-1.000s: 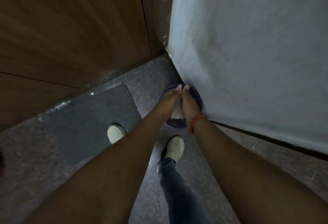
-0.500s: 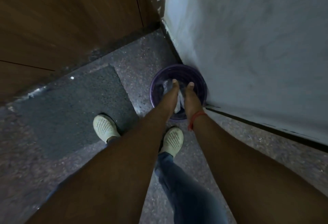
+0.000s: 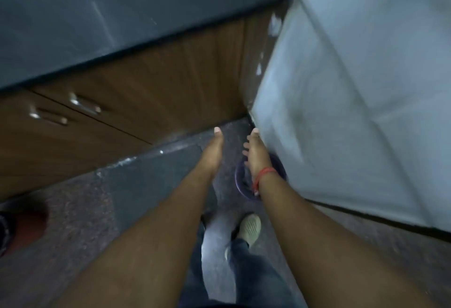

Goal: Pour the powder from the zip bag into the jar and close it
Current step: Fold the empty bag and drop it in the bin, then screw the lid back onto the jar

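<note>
My left hand [image 3: 212,152] and my right hand [image 3: 256,154] hang in front of me above the floor, a little apart, fingers straight and holding nothing. A red thread circles my right wrist. Under my right wrist stands a round purple bin [image 3: 240,180] on the floor, against a pale wall; its inside is hidden by my arm. No zip bag and no jar are in view. The frame is blurred by motion.
A dark countertop [image 3: 122,14] runs across the top, with brown cabinet doors [image 3: 158,88] and metal handles below it. The pale wall [image 3: 353,88] fills the right side. A dark mat [image 3: 146,185] lies on the speckled floor. My white shoe [image 3: 250,228] is below.
Both hands held a white bag over the purple bin; now they are empty, parted and raised. The view has tilted up, bringing the countertop and cabinet handles into sight.
</note>
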